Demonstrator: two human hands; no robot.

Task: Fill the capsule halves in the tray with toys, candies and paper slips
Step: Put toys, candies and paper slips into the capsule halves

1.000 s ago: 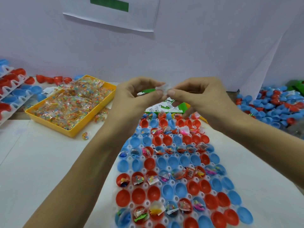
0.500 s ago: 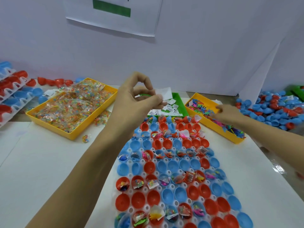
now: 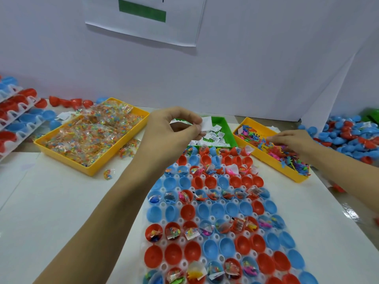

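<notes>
- Left hand (image 3: 174,130) was raised above the far end of the capsule tray (image 3: 221,203), thumb & fingertips pinching a small white paper slip (image 3: 206,124); other fingers curled.
- Right hand (image 3: 291,140) reached out to the right, over the yellow toy bin (image 3: 264,155), fingertips down among the small coloured plastic toys (image 3: 287,154). Couldn't tell if it actually gripped one; fingers looked loosely bent.
- Tray was white, lay on the white table (image 3: 51,201) in front of the person, running from near edge to far. Held red & blue capsule halves (image 3: 192,251), open side up.
- Rows alternated approx.: some rows had halves w/ candy packets, toys & slips in them, rows between were bare inside.
- Green bin (image 3: 227,130) w/ more paper slips sat just beyond the tray's far end, between the two yellow bins, partly hidden by left hand.
- Big yellow candy bin (image 3: 90,167) stood far left of the tray, full of clear packets of coloured candies (image 3: 92,132); a few packets lay loose on the table beside it.
- Stacked white trays (image 3: 18,117) of red/blue halves at far left edge; loose pile of red & blue halves (image 3: 352,136) at far right.
- White wall behind, w/ a paper sheet (image 3: 143,17) carrying a green bar.
</notes>
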